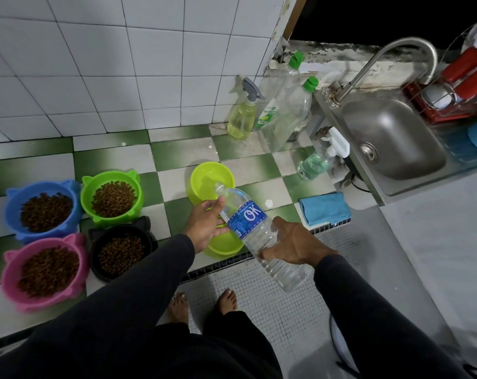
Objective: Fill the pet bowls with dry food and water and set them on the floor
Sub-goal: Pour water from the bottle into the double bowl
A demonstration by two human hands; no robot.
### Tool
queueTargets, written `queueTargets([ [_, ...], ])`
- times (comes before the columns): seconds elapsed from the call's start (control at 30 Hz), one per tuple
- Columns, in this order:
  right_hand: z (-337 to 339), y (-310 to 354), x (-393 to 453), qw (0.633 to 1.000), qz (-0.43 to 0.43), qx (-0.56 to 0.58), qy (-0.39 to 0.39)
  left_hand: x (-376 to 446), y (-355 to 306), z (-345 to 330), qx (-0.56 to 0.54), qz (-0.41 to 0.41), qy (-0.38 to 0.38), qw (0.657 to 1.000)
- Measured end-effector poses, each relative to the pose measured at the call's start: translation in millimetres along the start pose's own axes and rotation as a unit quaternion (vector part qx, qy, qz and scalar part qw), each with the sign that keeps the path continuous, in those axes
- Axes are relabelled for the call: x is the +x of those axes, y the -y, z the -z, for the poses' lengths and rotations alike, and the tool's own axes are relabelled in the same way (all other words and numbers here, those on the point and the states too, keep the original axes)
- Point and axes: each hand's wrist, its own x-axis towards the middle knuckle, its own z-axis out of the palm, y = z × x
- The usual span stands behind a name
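With the right hand (292, 243) gripping the tilted water bottle (259, 233) and the left hand (207, 224) steadying its neck over the far lime bowl (202, 173), over-tilting could spill water past the rim.

Bare checkered counter (177, 157) lies open behind the four kibble bowls (113, 196) crowded at the left, while the right is hemmed by the spray bottle (241, 119), the clear bottles (286, 116), the soap dispenser (315, 164) and the blue cloth (324, 209), apparently just clear of the sink (390, 140).
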Motion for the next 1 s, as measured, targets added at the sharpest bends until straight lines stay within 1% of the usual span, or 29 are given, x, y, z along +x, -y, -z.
queueTargets([
  [1.0, 1.6, -0.4, -7.5, 1.000, 0.003, 0.003, -0.003, 1.4, 4.5, -1.6, 0.003, 0.003, 0.008, 1.000],
])
